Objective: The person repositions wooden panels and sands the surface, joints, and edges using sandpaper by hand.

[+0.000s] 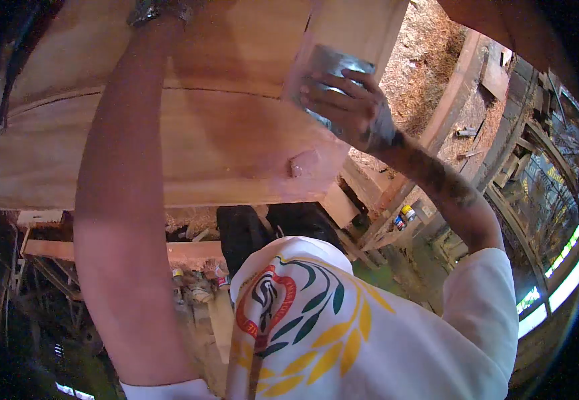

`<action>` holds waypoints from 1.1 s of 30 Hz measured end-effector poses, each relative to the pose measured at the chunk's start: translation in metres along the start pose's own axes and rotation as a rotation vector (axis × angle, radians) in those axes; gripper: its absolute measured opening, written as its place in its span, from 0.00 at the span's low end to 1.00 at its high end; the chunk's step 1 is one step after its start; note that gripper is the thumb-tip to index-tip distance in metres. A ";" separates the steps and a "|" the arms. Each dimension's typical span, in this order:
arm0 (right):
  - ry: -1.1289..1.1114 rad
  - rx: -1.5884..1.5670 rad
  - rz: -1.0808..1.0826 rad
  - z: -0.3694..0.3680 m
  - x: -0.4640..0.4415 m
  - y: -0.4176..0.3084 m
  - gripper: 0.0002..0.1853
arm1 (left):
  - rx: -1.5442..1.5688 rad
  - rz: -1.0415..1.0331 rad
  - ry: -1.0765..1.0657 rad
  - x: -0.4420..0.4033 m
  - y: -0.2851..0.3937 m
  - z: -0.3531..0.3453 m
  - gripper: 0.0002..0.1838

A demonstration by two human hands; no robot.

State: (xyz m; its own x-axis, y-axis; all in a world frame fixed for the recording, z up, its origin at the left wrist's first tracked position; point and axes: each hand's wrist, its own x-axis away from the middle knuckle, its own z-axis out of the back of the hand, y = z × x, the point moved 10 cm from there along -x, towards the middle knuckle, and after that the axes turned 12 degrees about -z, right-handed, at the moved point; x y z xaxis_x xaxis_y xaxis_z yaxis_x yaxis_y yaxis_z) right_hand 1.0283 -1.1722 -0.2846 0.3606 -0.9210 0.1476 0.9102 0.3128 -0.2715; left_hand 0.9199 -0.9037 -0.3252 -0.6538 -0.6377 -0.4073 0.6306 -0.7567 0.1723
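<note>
My right hand [349, 107] lies on a shiny grey flat piece [344, 63], its fingers curled over it. The piece rests against the pale upper part of a broad, smooth wooden panel [229, 140]; whether it is a sheet or a scraper is unclear. Below that hand, a small pinkish patch [304, 163] marks the wood. My left arm reaches up across the panel to the top edge, where my left hand [159, 9] is mostly cut off and dark. A curved dark seam runs across the panel's middle.
Wood shavings [429, 60] cover the ground on the right, beside long timber beams [453, 93]. Small cans [406, 213] stand lower right. More timber [53, 250] and clutter lie below the panel at left. My dark trousers show under the panel's near edge.
</note>
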 end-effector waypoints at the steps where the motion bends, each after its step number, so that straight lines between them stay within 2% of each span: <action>1: -0.007 0.014 -0.023 0.002 0.001 -0.002 0.21 | -0.002 0.010 -0.018 0.001 0.000 0.001 0.31; 4: -0.054 0.067 -0.052 0.019 -0.007 -0.014 0.20 | 0.002 0.029 -0.054 -0.004 0.000 0.005 0.32; 7: -0.029 -0.054 -0.275 0.043 -0.038 0.008 0.20 | 0.018 0.027 -0.064 -0.003 0.003 0.006 0.33; 8: 0.094 -0.103 -0.331 0.046 -0.048 0.024 0.14 | 0.017 0.028 -0.046 -0.001 0.000 0.002 0.33; 11: 0.209 -0.090 -0.313 0.046 -0.063 0.020 0.16 | 0.048 0.035 -0.047 -0.001 -0.001 0.002 0.34; 16: 0.044 -0.106 -0.347 0.022 -0.038 -0.017 0.21 | 0.008 -0.011 -0.052 0.000 0.006 0.002 0.33; 20: 0.051 -0.055 -0.278 0.019 -0.028 -0.039 0.18 | 0.068 -0.005 -0.062 -0.002 0.006 0.009 0.32; 23: -0.001 -0.064 -0.211 0.010 -0.018 -0.049 0.24 | 0.125 0.031 -0.046 -0.005 0.004 0.010 0.33; 26: -0.130 -0.086 -0.164 0.014 -0.018 -0.046 0.26 | 0.093 0.031 -0.012 -0.006 0.007 0.016 0.33; 30: 0.244 0.140 -0.032 0.052 -0.030 0.010 0.25 | 0.075 0.031 -0.084 -0.004 0.003 -0.002 0.32; 33: 0.143 0.254 0.145 0.039 -0.050 0.047 0.27 | 0.045 -0.009 -0.062 -0.003 0.005 0.002 0.34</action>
State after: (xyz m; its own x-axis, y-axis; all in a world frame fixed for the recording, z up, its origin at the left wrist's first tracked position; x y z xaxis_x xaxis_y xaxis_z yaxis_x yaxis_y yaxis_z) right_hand 1.0615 -1.1028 -0.2678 0.4746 -0.8801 -0.0154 0.8795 0.4749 -0.0309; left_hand 0.9240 -0.9058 -0.3209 -0.6852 -0.6372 -0.3528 0.6059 -0.7675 0.2093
